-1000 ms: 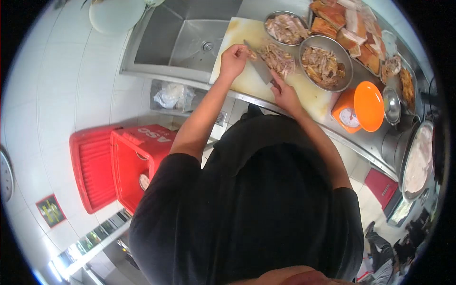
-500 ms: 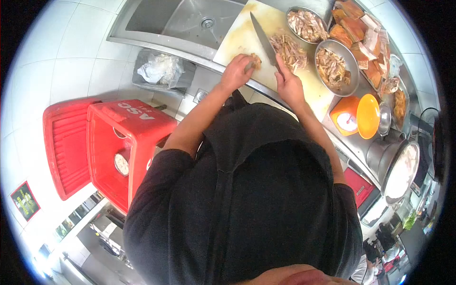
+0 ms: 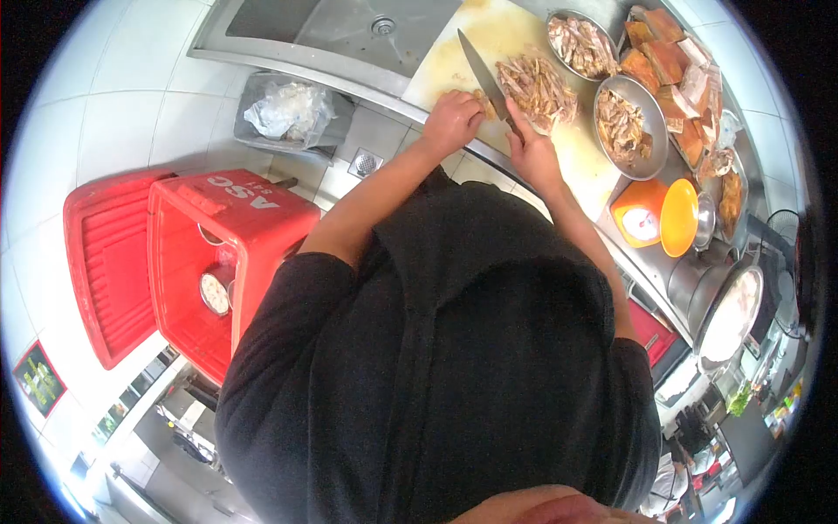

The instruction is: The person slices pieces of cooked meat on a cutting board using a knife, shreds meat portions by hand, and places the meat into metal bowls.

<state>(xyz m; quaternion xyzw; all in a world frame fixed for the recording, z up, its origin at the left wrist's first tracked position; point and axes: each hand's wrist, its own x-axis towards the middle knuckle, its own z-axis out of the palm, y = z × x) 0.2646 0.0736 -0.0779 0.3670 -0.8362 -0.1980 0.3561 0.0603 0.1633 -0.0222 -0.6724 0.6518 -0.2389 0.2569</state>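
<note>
My right hand (image 3: 534,155) is closed round the handle of a long kitchen knife (image 3: 480,70), its blade pointing away over the white cutting board (image 3: 572,170). Just left of the blade, my left hand (image 3: 456,120) rests on the board with curled fingers on a small brownish piece of meat (image 3: 485,105), partly covered by the fingertips. To the right of the knife lies a heap of sliced meat strips (image 3: 539,90). Two metal bowls, a far one (image 3: 552,51) and a nearer one (image 3: 653,106), hold more cut meat beside the board.
Large browned meat blocks (image 3: 670,65) fill a tray at the right. An orange scale (image 3: 630,210) stands by an orange dish (image 3: 679,218). A steel sink (image 3: 349,48) adjoins the board. An open red cooler (image 3: 253,214) and a lined bin (image 3: 345,131) stand at left.
My left hand has come nearer the knife, its fingers curling further over the meat piece. My right hand keeps hold of the knife. The whole view has shifted slightly.
</note>
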